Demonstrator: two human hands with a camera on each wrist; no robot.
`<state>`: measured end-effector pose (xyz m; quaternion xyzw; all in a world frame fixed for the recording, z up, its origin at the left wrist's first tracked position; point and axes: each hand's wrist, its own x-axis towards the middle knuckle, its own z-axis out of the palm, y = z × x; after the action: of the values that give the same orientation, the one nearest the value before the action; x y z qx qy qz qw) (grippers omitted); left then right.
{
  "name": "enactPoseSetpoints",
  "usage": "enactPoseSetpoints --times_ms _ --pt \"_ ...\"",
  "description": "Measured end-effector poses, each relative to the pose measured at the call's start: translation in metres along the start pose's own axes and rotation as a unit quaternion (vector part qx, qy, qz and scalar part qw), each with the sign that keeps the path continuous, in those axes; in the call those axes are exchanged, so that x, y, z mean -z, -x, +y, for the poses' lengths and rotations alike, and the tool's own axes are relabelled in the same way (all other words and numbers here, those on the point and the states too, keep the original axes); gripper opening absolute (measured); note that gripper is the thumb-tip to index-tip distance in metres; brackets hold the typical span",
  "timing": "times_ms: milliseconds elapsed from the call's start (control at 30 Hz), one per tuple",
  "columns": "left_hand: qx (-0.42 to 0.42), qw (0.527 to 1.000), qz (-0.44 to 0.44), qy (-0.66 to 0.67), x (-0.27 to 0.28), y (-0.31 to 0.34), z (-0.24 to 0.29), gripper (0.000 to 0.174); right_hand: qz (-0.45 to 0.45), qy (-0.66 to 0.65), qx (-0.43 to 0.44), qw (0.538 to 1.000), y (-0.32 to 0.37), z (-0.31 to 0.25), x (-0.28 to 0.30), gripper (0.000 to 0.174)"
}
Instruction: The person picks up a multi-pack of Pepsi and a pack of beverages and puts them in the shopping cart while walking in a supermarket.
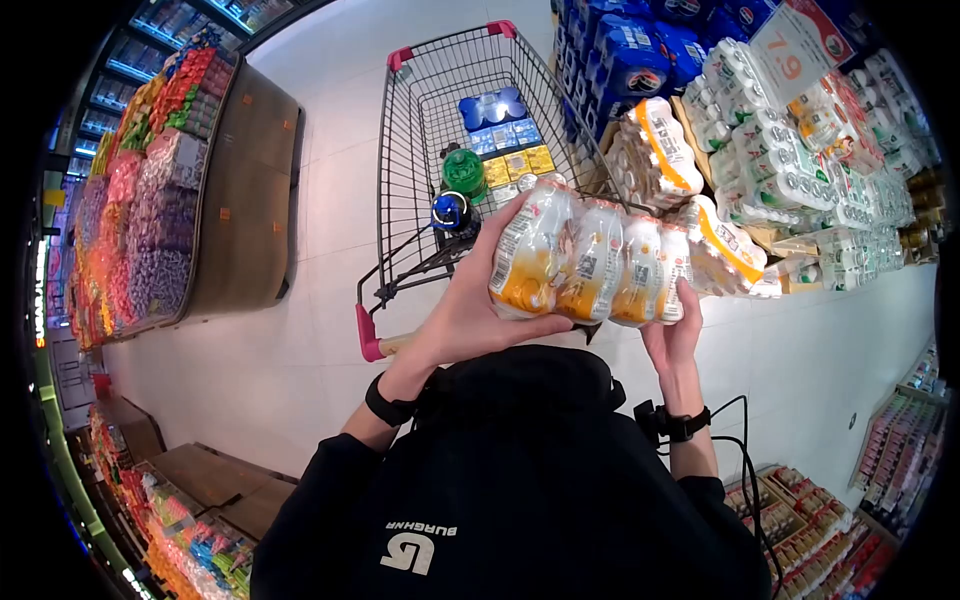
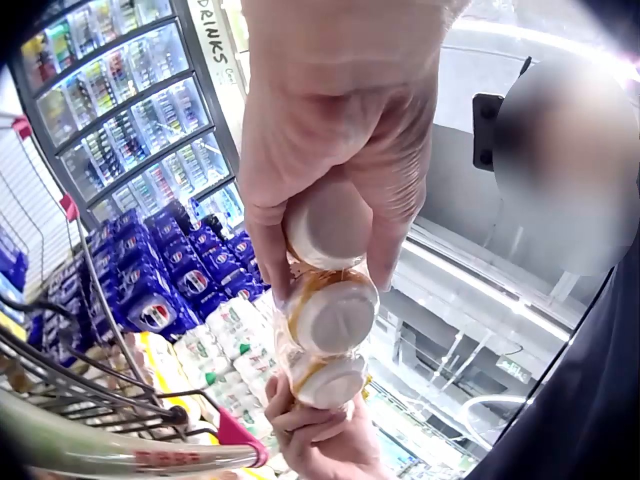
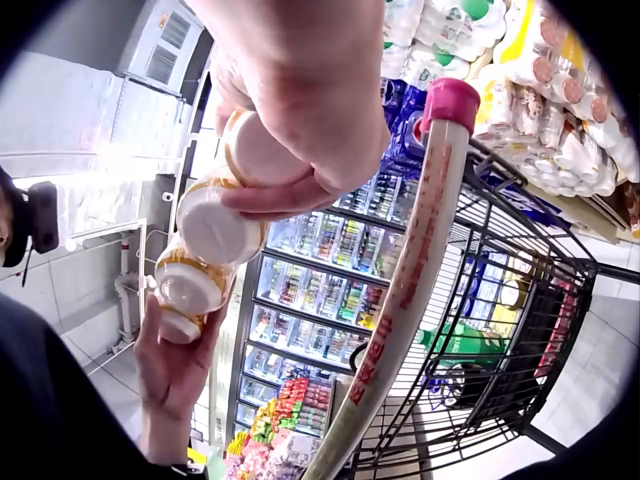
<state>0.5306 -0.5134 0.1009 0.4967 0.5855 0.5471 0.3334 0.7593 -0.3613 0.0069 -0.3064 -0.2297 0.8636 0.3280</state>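
Both hands hold a shrink-wrapped pack of bottles (image 1: 590,262) in front of the chest, over the handle end of a shopping cart (image 1: 383,150). The bottles are white with orange-yellow wrapping. My left hand (image 1: 470,305) grips the left end, its thumb along the near side. At the other end my right hand (image 1: 675,330) holds the pack with its fingers against the last bottle. White round bottle ends (image 2: 335,312) face the left wrist camera, and white ends (image 3: 218,225) show in the right wrist view too.
Inside the cart lie a green bottle (image 1: 463,172), a dark bottle with a blue cap (image 1: 452,211), blue packs (image 1: 492,108) and yellow boxes (image 1: 518,163). Similar orange-and-white packs (image 1: 660,150) sit right of the cart, beside stacked white packs (image 1: 775,165). A candy bin (image 1: 240,190) stands left.
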Motion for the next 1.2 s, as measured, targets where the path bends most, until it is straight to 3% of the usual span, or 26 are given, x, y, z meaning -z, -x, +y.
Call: enactPoseSetpoints --times_ms 100,133,233,267,300,367,400,467,533,567,600,667,700,733,800,900,933,1000,1133,1200 --pt "0.039 0.998 0.018 0.046 0.034 0.034 -0.013 0.109 -0.059 0.055 -0.037 0.996 0.009 0.026 -0.021 0.055" --pt "0.034 0.995 0.044 0.087 0.042 0.044 -0.014 0.099 -0.048 0.05 -0.028 0.997 0.013 0.037 -0.032 0.054" --pt "0.169 0.977 0.098 0.087 0.071 0.067 -0.023 0.084 -0.101 0.19 0.008 0.977 0.029 0.057 -0.067 0.048" --pt "0.216 0.966 0.108 0.097 0.08 0.074 -0.024 0.067 -0.106 0.196 0.0 0.975 0.033 0.063 -0.075 0.053" --pt "0.204 0.947 0.166 0.186 0.086 0.086 -0.059 0.057 -0.114 0.237 0.022 0.965 0.042 0.076 -0.086 0.055" --pt "0.245 0.903 0.158 0.315 0.1 0.1 -0.064 0.055 -0.129 0.312 0.075 0.938 0.055 0.09 -0.11 0.06" --pt "0.256 0.876 0.173 0.371 0.104 0.104 -0.063 0.058 -0.12 0.359 0.147 0.914 0.059 0.095 -0.12 0.07" --pt "0.244 0.81 0.268 0.461 0.097 0.102 -0.06 0.062 -0.173 0.439 0.259 0.843 0.069 0.102 -0.133 0.073" --pt "0.207 0.806 0.203 0.516 0.105 0.113 -0.091 0.061 -0.236 0.499 0.383 0.741 0.076 0.103 -0.148 0.073" --pt "0.191 0.801 0.17 0.541 0.108 0.12 -0.109 0.061 -0.269 0.552 0.355 0.705 0.085 0.096 -0.157 0.061" --pt "0.192 0.775 0.13 0.588 0.109 0.12 -0.118 0.078 -0.303 0.582 0.421 0.626 0.086 0.097 -0.158 0.056" --pt "0.084 0.777 0.063 0.621 0.102 0.131 -0.13 0.092 -0.343 0.633 0.515 0.466 0.09 0.102 -0.161 0.045" --pt "0.03 0.774 0.025 0.632 0.1 0.131 -0.129 0.1 -0.351 0.638 0.525 0.441 0.094 0.106 -0.161 0.044" --pt "0.075 0.77 0.082 0.628 0.098 0.131 -0.129 0.115 -0.358 0.644 0.533 0.416 0.098 0.11 -0.157 0.043" --pt "0.035 0.737 0.063 0.672 0.085 0.129 -0.126 0.109 -0.364 0.655 0.552 0.366 0.102 0.112 -0.148 0.04" --pt "0.052 0.677 0.062 0.731 0.072 0.128 -0.11 0.087 -0.353 0.67 0.55 0.353 0.108 0.112 -0.125 0.038" --pt "0.053 0.675 0.056 0.734 0.067 0.125 -0.102 0.081 -0.341 0.663 0.544 0.386 0.112 0.111 -0.121 0.038" --pt "0.099 0.618 0.083 0.776 0.052 0.118 -0.079 0.07 -0.315 0.66 0.545 0.411 0.119 0.107 -0.107 0.038" --pt "0.196 0.595 0.127 0.769 0.023 0.122 -0.075 0.066 -0.261 0.645 0.521 0.494 0.137 0.109 -0.071 0.043" --pt "0.188 0.624 0.094 0.753 0.014 0.122 -0.079 0.066 -0.245 0.623 0.509 0.541 0.144 0.109 -0.058 0.045"
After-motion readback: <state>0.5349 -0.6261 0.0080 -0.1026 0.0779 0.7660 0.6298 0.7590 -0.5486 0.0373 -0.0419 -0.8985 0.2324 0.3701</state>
